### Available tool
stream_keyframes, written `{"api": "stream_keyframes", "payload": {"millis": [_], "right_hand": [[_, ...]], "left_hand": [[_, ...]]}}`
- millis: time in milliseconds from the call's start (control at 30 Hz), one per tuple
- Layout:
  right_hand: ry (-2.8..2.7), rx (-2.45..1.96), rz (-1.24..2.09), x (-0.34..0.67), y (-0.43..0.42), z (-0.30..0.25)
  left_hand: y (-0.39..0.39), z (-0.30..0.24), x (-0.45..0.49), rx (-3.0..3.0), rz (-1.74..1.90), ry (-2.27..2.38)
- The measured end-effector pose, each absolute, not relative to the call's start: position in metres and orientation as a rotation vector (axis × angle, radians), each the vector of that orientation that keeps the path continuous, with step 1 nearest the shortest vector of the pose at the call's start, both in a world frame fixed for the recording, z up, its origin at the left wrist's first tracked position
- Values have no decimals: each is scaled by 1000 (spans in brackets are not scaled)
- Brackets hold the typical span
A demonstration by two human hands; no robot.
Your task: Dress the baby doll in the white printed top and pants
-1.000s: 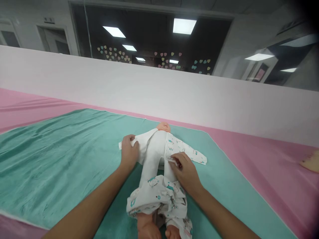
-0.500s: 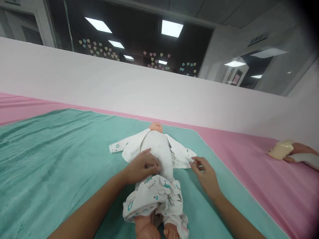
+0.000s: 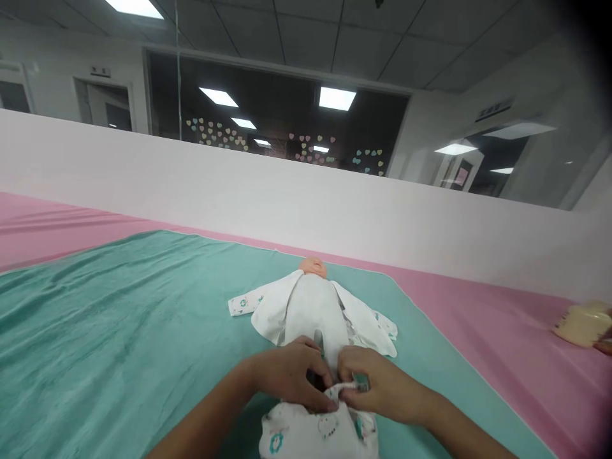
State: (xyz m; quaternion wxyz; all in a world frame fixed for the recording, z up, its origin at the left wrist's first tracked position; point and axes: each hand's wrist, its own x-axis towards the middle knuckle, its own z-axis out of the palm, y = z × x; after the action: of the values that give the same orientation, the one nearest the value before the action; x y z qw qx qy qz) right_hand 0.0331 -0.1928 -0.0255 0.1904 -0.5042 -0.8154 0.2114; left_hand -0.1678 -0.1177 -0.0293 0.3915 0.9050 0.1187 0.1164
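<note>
A baby doll (image 3: 313,266) lies on its back, head toward the wall, with a white torso (image 3: 315,303). Its white printed baby shirt (image 3: 275,312) is spread open to both sides, sleeves out. Around the doll's lower body are patterned baby pants (image 3: 318,430), white with teal figures. At the waistband my left hand (image 3: 299,373) pinches the fabric between thumb and fingers. Close beside it, my right hand (image 3: 375,386) is closed on the same waistband. The doll's legs are out of view below.
A green sheet (image 3: 143,331) lies under the doll, over a pink cover (image 3: 459,312). Behind runs a low white wall (image 3: 215,185) with a window above. At the far right edge a pale yellow object (image 3: 583,324) is partly visible.
My right hand has left the shirt's edge and moved inward to the pants' waistband. My left hand now grips the waistband too. The view has tilted up, so the doll's feet dropped out.
</note>
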Motion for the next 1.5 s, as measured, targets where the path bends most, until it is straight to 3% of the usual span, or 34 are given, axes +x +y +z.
{"api": "stream_keyframes", "payload": {"millis": [233,600,767,967,1267,1500], "right_hand": [[-1837,-1474,129,32,-154,-49],[-1950,-1512,158,60,-135,-74],[-2035,-1514,144,72,-125,-69],[-2032,-1417,26,80,-96,-54],[-1482,-1533,272,88,-37,-90],[-1785,-1366,77,96,-53,-89]], "left_hand": [[-109,-36,-168,1931,606,585],[-69,-67,-163,2072,1161,1248],[-64,-77,-160,2068,1073,1088],[-42,-50,-144,2171,978,1151],[-2,-57,-122,2029,1068,1284],[-7,-64,-134,2157,1079,1345]]}}
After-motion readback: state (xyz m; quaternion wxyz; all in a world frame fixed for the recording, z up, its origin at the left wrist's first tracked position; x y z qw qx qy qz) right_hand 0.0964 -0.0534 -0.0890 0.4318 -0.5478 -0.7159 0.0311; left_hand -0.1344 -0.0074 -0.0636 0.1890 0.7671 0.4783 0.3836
